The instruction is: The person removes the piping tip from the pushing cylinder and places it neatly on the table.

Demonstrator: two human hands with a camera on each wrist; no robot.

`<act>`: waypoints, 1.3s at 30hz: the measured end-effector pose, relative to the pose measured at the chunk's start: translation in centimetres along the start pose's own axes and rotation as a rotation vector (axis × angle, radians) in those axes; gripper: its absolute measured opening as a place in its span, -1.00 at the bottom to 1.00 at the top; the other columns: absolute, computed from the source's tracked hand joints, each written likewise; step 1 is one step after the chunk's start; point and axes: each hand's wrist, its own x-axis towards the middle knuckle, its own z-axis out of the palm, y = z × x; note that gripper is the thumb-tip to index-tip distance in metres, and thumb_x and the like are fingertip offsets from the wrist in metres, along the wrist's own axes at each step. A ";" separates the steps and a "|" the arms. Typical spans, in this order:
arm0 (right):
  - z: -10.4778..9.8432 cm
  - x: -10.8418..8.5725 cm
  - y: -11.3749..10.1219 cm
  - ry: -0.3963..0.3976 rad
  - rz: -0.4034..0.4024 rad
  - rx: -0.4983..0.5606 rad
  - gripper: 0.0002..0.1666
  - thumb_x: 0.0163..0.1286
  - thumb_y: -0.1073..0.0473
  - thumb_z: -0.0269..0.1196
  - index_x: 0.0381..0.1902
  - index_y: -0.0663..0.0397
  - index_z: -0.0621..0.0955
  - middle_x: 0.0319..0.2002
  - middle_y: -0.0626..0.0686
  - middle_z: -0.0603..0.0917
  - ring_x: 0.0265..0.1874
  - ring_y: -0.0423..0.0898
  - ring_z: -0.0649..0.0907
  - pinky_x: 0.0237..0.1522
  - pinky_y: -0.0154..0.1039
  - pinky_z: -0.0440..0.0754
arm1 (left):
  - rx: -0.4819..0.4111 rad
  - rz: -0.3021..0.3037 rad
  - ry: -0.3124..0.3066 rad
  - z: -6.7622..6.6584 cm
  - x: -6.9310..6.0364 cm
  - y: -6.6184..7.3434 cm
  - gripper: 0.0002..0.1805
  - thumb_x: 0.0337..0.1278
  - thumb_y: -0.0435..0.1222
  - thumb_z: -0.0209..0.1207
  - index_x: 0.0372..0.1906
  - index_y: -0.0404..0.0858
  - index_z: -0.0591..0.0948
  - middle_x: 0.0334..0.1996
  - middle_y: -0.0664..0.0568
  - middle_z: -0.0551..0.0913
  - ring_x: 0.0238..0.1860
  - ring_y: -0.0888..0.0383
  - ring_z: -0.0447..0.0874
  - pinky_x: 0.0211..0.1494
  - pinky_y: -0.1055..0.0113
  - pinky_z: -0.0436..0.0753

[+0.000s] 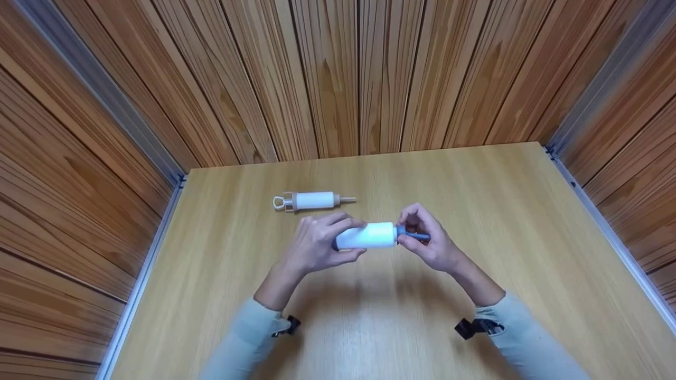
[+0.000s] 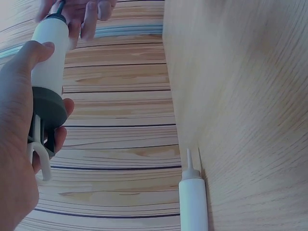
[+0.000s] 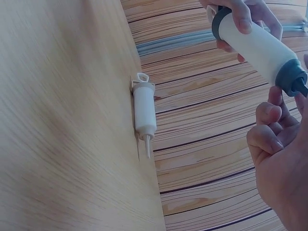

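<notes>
A large white syringe point(image 1: 372, 235) with dark blue-grey end caps is held level above the table, its tip toward the right. My left hand point(image 1: 314, 245) grips the rear of the barrel, thumb along its side in the left wrist view. There, the dark rear collar point(image 2: 49, 106) and a white pull handle point(image 2: 42, 159) stick out below the palm. At the other end, my right hand point(image 1: 432, 240) pinches the dark nozzle cap point(image 3: 290, 77) between thumb and fingers. The slim nozzle point(image 1: 418, 236) points past the fingertips. The right wrist view cuts off the nozzle's end.
A second white syringe point(image 1: 315, 200) with beige ends lies on the table point(image 1: 222, 295) beyond the left hand, tip to the right. Wood-panelled walls point(image 1: 338, 79) enclose the back and sides, with metal rails point(image 1: 142, 285) along the side edges.
</notes>
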 end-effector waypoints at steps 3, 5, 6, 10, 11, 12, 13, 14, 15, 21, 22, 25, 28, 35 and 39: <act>0.1 0.1 0.0 -0.005 -0.010 0.012 -0.65 0.37 0.68 0.17 0.07 0.48 0.41 -0.22 0.12 0.54 -0.29 -0.26 0.56 -0.22 -0.39 0.58 | -0.007 -0.002 -0.001 0.0 0.0 0.0 -0.50 0.13 0.00 0.65 0.12 -0.10 0.80 -0.04 -0.02 0.91 -0.31 0.10 0.86 -0.36 0.30 0.69; 0.1 0.2 -0.1 -0.011 -0.012 0.016 -0.64 0.37 0.69 0.17 0.07 0.48 0.41 -0.23 0.12 0.53 -0.30 -0.25 0.55 -0.22 -0.38 0.57 | -0.009 -0.005 -0.002 0.0 0.0 0.0 -0.49 0.12 -0.01 0.65 0.12 -0.10 0.81 -0.05 -0.02 0.91 -0.32 0.10 0.86 -0.37 0.30 0.68; 0.1 0.2 -0.1 -0.012 -0.012 0.015 -0.64 0.36 0.69 0.17 0.07 0.48 0.42 -0.23 0.13 0.53 -0.30 -0.24 0.55 -0.22 -0.38 0.58 | -0.008 -0.006 -0.003 0.1 -0.1 0.0 -0.49 0.12 -0.01 0.66 0.12 -0.10 0.81 -0.05 -0.01 0.91 -0.32 0.09 0.86 -0.38 0.30 0.67; 0.0 0.2 -0.3 -0.013 -0.003 0.008 -0.63 0.36 0.68 0.18 0.07 0.47 0.42 -0.23 0.16 0.53 -0.29 -0.23 0.56 -0.20 -0.39 0.58 | -0.009 -0.006 -0.005 0.1 -0.1 -0.1 -0.50 0.13 0.00 0.65 0.12 -0.09 0.80 -0.06 -0.01 0.90 -0.33 0.10 0.85 -0.38 0.32 0.66; 0.0 0.2 -0.3 -0.013 -0.002 0.006 -0.63 0.36 0.68 0.18 0.07 0.48 0.41 -0.22 0.16 0.53 -0.29 -0.22 0.56 -0.19 -0.39 0.58 | -0.009 -0.005 -0.006 0.1 -0.1 -0.1 -0.50 0.14 0.00 0.65 0.12 -0.09 0.80 -0.06 -0.01 0.90 -0.33 0.10 0.85 -0.38 0.32 0.65; 0.0 0.1 -0.3 -0.014 -0.006 0.003 -0.63 0.35 0.67 0.18 0.07 0.48 0.42 -0.20 0.17 0.53 -0.29 -0.20 0.55 -0.19 -0.38 0.58 | -0.010 -0.006 -0.005 0.1 -0.1 -0.1 -0.50 0.14 0.00 0.64 0.12 -0.09 0.80 -0.05 -0.01 0.90 -0.33 0.10 0.85 -0.38 0.32 0.65; 0.0 0.1 -0.4 -0.014 -0.005 0.000 -0.62 0.35 0.66 0.19 0.08 0.47 0.42 -0.19 0.16 0.53 -0.28 -0.19 0.56 -0.18 -0.38 0.59 | -0.010 -0.006 -0.005 0.1 -0.1 -0.1 -0.50 0.14 0.00 0.64 0.13 -0.09 0.80 -0.05 -0.01 0.90 -0.32 0.10 0.85 -0.38 0.32 0.65; 0.0 0.0 -0.4 -0.015 -0.005 -0.003 -0.62 0.34 0.66 0.20 0.08 0.46 0.42 -0.17 0.16 0.53 -0.28 -0.18 0.56 -0.18 -0.38 0.59 | -0.010 -0.006 -0.005 0.0 -0.1 -0.1 -0.50 0.15 0.01 0.64 0.13 -0.09 0.81 -0.04 -0.01 0.91 -0.32 0.10 0.85 -0.38 0.32 0.65; 0.0 0.0 -0.4 -0.016 -0.005 -0.006 -0.61 0.33 0.65 0.20 0.08 0.45 0.42 -0.15 0.16 0.53 -0.27 -0.18 0.56 -0.19 -0.38 0.59 | -0.010 -0.005 -0.005 0.0 -0.1 -0.1 -0.50 0.15 0.01 0.64 0.13 -0.09 0.81 -0.04 -0.01 0.91 -0.32 0.09 0.85 -0.38 0.32 0.65; -0.1 -0.2 -0.5 -0.025 -0.001 -0.021 -0.59 0.35 0.57 0.25 0.10 0.35 0.42 -0.09 0.12 0.51 -0.28 -0.19 0.57 -0.20 -0.37 0.63 | 0.001 0.008 0.002 0.0 0.1 -0.1 -0.51 0.15 0.01 0.64 0.11 -0.10 0.81 -0.05 -0.01 0.91 -0.31 0.09 0.87 -0.38 0.30 0.69; -0.1 -0.2 -0.5 -0.025 -0.004 -0.022 -0.59 0.35 0.57 0.25 0.10 0.35 0.42 -0.09 0.13 0.51 -0.28 -0.19 0.57 -0.21 -0.37 0.63 | 0.004 0.012 0.003 0.0 0.1 -0.1 -0.51 0.14 0.01 0.64 0.11 -0.10 0.81 -0.06 -0.01 0.91 -0.31 0.09 0.87 -0.38 0.29 0.70; -0.1 -0.1 -0.4 -0.024 -0.008 -0.024 -0.60 0.37 0.55 0.22 0.12 0.38 0.40 -0.11 0.12 0.53 -0.27 -0.21 0.58 -0.17 -0.37 0.63 | 0.008 0.018 0.006 0.0 0.2 -0.1 -0.51 0.13 0.00 0.64 0.09 -0.11 0.82 -0.08 -0.01 0.91 -0.31 0.09 0.87 -0.37 0.29 0.72; -0.1 0.0 -0.3 -0.025 -0.001 0.003 -0.62 0.41 0.59 0.15 0.13 0.42 0.38 -0.14 0.04 0.57 -0.29 -0.17 0.59 -0.18 -0.39 0.63 | 0.008 0.016 0.007 -0.1 0.2 -0.1 -0.51 0.12 0.00 0.65 0.09 -0.11 0.81 -0.08 -0.01 0.91 -0.30 0.09 0.88 -0.35 0.28 0.75; 0.0 0.2 -0.3 -0.037 0.005 0.076 -0.67 0.44 0.70 0.07 0.09 0.45 0.36 -0.25 -0.02 0.58 -0.44 -0.24 0.54 -0.47 -0.40 0.52 | 0.014 0.022 0.002 -0.1 0.3 -0.1 -0.51 0.13 0.01 0.65 0.10 -0.09 0.81 -0.07 0.00 0.91 -0.31 0.10 0.87 -0.36 0.30 0.72; 0.0 0.3 -0.3 -0.043 -0.015 0.068 -0.66 0.42 0.70 0.08 0.09 0.46 0.38 -0.27 0.11 0.56 -0.43 -0.20 0.55 -0.44 -0.38 0.55 | 0.006 0.021 -0.002 -0.1 0.3 -0.1 -0.52 0.14 0.01 0.64 0.10 -0.09 0.81 -0.06 0.00 0.91 -0.32 0.10 0.86 -0.37 0.31 0.70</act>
